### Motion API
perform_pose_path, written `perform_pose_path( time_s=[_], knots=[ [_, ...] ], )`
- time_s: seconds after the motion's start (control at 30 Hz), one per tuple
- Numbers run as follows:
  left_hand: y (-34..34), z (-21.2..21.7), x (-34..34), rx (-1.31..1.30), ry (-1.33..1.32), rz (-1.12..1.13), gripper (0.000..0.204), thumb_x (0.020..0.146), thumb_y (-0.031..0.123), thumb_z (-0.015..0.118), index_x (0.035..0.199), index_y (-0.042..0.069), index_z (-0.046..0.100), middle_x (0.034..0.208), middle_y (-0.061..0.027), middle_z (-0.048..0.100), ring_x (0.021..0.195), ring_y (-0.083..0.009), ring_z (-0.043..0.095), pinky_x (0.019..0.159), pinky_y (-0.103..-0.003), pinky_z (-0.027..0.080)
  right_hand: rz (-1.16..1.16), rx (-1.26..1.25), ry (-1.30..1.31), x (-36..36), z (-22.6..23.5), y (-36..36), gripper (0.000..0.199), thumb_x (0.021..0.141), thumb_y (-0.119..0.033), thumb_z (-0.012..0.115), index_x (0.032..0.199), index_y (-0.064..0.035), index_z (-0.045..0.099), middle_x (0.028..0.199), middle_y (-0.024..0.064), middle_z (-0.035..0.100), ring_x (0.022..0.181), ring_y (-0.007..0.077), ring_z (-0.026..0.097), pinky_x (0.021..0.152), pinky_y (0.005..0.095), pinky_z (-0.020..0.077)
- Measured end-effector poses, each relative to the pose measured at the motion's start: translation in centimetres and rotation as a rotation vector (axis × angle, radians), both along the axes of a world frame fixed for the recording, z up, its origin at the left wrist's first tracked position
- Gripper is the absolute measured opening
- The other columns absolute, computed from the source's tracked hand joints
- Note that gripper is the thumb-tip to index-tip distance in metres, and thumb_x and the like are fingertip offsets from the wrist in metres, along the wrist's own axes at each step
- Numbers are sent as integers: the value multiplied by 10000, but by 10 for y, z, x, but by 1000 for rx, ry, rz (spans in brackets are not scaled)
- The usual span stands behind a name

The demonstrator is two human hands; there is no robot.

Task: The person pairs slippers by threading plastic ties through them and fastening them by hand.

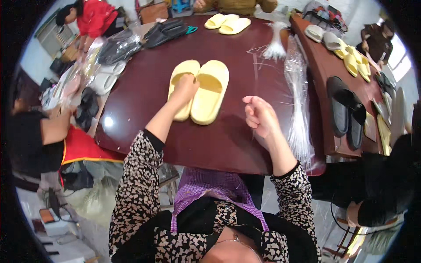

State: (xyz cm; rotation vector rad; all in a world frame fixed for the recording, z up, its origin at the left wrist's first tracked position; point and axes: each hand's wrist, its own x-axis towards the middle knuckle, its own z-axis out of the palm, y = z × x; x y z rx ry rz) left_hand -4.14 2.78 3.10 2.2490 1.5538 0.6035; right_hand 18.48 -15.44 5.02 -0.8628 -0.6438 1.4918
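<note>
A pair of pale yellow slippers [210, 94] lies side by side on the dark red table, toes pointing away from me. My left hand [186, 89] is closed at the straps where the two slippers meet, gripping their inner edges; its fingertips are partly hidden. Over the table to the right of the pair, my right hand [262, 116] hovers with curled fingers, apart from the slippers. Whatever it may hold is too small or hidden to see. Beyond it on the right lies a bundle of thin white plastic ties [299, 105] in a clear bag.
Loose white ties [275, 44] lie further back. At the far edge are another yellow pair [228, 23] and black slippers [165, 33]. A side table [320, 57] on the right carries black slippers [346, 111] and lighter ones. Bagged slippers [118, 48] line the left. Other people work around the table.
</note>
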Motion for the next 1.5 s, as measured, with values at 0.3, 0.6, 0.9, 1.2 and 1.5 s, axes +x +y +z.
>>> perform_pose_path(
  time_s=[0.3, 0.6, 0.9, 1.2, 1.5],
  knots=[
    [-63, 1, 74, 70, -154, -213, 306, 815, 226, 620, 756, -73, 588, 812, -266, 608, 778, -410, 595, 714, -474, 462, -66, -69, 31, 5, -1, 3, 220, 978, -200, 402, 979, -55, 567, 615, -27, 461, 405, 50, 281, 365, 216, 221],
    [-88, 23, 70, 131, -324, -397, 248, 829, 176, 612, 732, -50, 580, 703, -218, 576, 615, -350, 567, 600, -420, 436, -123, 16, -263, 5, -8, 6, 248, 994, -269, 420, 989, -75, 574, 646, -25, 446, 434, 50, 284, 363, 212, 225],
    [-113, 34, 59, -289, -849, -454, 91, 876, 39, 577, 893, -29, 635, 715, 17, 577, 613, -30, 489, 534, -202, 396, 93, 266, -961, -23, 0, 2, 186, 921, -110, 476, 942, 31, 595, 796, 99, 646, 696, 185, 597, 690, 315, 495],
    [-85, 27, 41, -805, -1324, -404, 49, 906, 65, 526, 911, 31, 560, 738, -64, 601, 477, -72, 438, 428, -211, 344, 19, 363, -1068, -40, 2, -3, 227, 931, -182, 482, 924, -4, 623, 687, 109, 643, 651, 202, 628, 641, 351, 499],
    [-46, 8, 25, -977, -1362, -480, 122, 977, 139, 441, 903, 57, 492, 638, -9, 433, 428, -86, 348, 431, -235, 312, -342, 416, -1270, -18, -6, -7, 191, 876, -148, 538, 904, 9, 642, 767, 189, 647, 755, 342, 636, 695, 409, 492]
  ],
)
